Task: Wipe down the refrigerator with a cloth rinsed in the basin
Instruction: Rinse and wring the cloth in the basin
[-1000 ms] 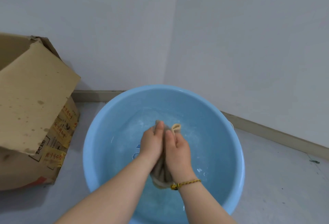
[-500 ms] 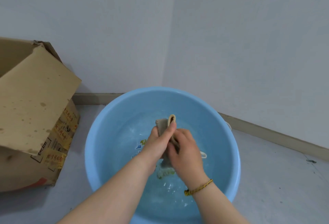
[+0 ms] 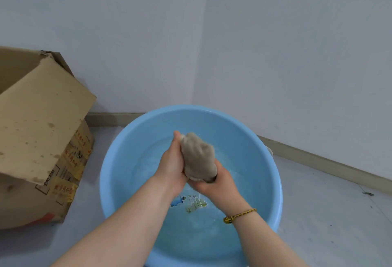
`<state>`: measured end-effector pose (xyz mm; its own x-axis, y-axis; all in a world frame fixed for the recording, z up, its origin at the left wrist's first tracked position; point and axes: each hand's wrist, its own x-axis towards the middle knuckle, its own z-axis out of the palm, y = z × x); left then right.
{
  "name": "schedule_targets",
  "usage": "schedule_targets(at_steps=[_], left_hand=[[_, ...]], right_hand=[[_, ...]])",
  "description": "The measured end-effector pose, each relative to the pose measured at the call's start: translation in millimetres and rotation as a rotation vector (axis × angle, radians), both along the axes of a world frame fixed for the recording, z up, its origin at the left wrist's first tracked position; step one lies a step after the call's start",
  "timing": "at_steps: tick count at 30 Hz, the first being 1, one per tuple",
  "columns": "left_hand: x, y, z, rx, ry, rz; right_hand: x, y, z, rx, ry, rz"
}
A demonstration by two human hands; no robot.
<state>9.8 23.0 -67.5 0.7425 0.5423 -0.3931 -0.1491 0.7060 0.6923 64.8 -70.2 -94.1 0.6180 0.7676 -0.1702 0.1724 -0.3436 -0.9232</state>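
Observation:
A round light-blue basin (image 3: 273, 173) stands on the floor in a room corner, with shallow water in it and a small printed picture on its bottom. Above the water I hold a bunched, wet grey-brown cloth (image 3: 198, 156). My left hand (image 3: 171, 165) presses against its left side, fingers pointing away from me. My right hand (image 3: 218, 182), with a yellow braided bracelet at the wrist, cups the cloth from below and right. The refrigerator is not in view.
A worn cardboard box (image 3: 40, 131) with an open flap stands on the floor just left of the basin. Grey walls meet in the corner behind the basin, with a baseboard (image 3: 318, 158) along the floor. Bare grey floor (image 3: 331, 220) lies to the right.
Both hands have kept rubbing the cloth over the basin. The cloth was squeezed narrow between the palms and now sits as a larger bunch on top of my right hand.

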Motion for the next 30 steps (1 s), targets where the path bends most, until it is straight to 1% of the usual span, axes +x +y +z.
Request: schedule_targets(at_steps=[1, 2, 3, 4, 5, 6, 7, 9, 10, 11, 13, 15, 17, 18, 19, 20, 21, 22, 23, 24, 25, 26, 27, 29, 30], left_hand=[[-0.7, -0.2, 1.0, -0.005, 0.003, -0.028], [-2.2, 0.0, -0.4, -0.010, 0.021, -0.073], [-4.5, 0.1, -1.6, -0.022, 0.047, -0.151], [-8.3, -0.8, -3.9, -0.032, 0.060, -0.269], [-12.9, -2.3, -7.0, -0.028, 0.059, -0.400], [-17.5, -3.4, -10.9, -0.031, 0.055, -0.520], [-21.6, -5.9, -14.7, -0.056, 0.066, -0.619], [-26.0, -14.0, -21.9, -0.096, 0.108, -0.762], [-25.7, -17.1, -26.2, -0.031, 0.151, -0.821], [-23.8, -19.2, -28.1, 0.077, 0.216, -0.868], [-16.9, -19.0, -33.3, 0.371, 0.384, -0.959], [-8.4, -14.1, -33.8, 0.754, 0.593, -1.017], [-0.9, -11.0, -33.5, 1.265, 0.788, -1.034], [0.2, -9.2, -35.1, 1.513, 0.866, -0.983], [0.5, -6.3, -36.0, 1.710, 0.894, -0.916], [1.5, -1.7, -38.5, 1.853, 0.893, -0.857], [4.0, 3.2, -38.6, 1.953, 0.863, -0.797], [6.9, 8.1, -38.1, 2.052, 0.838, -0.787], [9.0, 12.3, -36.0, 2.126, 0.787, -0.775], [9.0, 15.6, -34.3, 2.219, 0.687, -0.711], [8.5, 19.2, -33.2, 2.364, 0.608, -0.608], [6.7, 20.6, -33.4, 2.380, 0.580, -0.574], [4.1, 19.1, -34.0, 2.370, 0.570, -0.555], [0.1, 16.1, -42.3, 2.267, 0.643, -0.475], [-0.6, 13.2, -42.3, 2.154, 0.728, -0.448]], right_hand=[[5.4, -0.4, 1.4, -0.126, -0.202, 0.026], [12.9, -0.3, 2.0, -0.256, -0.503, 0.017], [22.9, -1.2, 2.0, -0.258, -0.831, -0.029], [31.3, -3.1, -0.6, -0.162, -1.090, -0.086], [38.1, -5.6, -2.8, -0.036, -1.297, -0.108], [43.7, -6.1, -3.9, 0.069, -1.428, -0.104], [48.2, -5.3, -5.0, 0.131, -1.519, -0.074], [54.8, -3.9, -1.8, 0.154, -1.639, 0.019], [58.3, -4.5, -3.2, 0.141, -1.688, 0.073], [59.8, -5.2, -4.9, 0.082, -1.727, 0.119], [61.3, -7.8, -8.9, -0.093, -1.760, 0.205], [57.3, -8.6, -16.2, -0.268, -1.678, 0.297], [46.8, -7.6, -12.9, -0.414, -1.480, 0.370], [39.7, -5.2, -6.4, -0.509, -1.329, 0.389], [37.2, -2.8, -4.0, -0.586, -1.179, 0.387], [35.3, -0.1, -5.2, -0.656, -0.983, 0.376], [32.3, 1.3, -6.6, -0.688, -0.747, 0.359], [30.7, 1.6, -10.9, -0.652, -0.546, 0.308], [29.2, 2.4, -14.6, -0.561, -0.365, 0.222], [27.8, 2.8, -18.5, -0.474, -0.181, 0.132], [27.7, 2.6, -20.5, -0.414, -0.043, 0.069], [27.8, 1.8, -20.5, -0.398, 0.043, 0.045], [28.3, 1.8, -19.3, -0.416, 0.073, 0.046], [29.4, 4.2, -11.7, -0.454, 0.018, 0.051], [29.5, 4.5, -9.5, -0.479, -0.067, 0.035]])
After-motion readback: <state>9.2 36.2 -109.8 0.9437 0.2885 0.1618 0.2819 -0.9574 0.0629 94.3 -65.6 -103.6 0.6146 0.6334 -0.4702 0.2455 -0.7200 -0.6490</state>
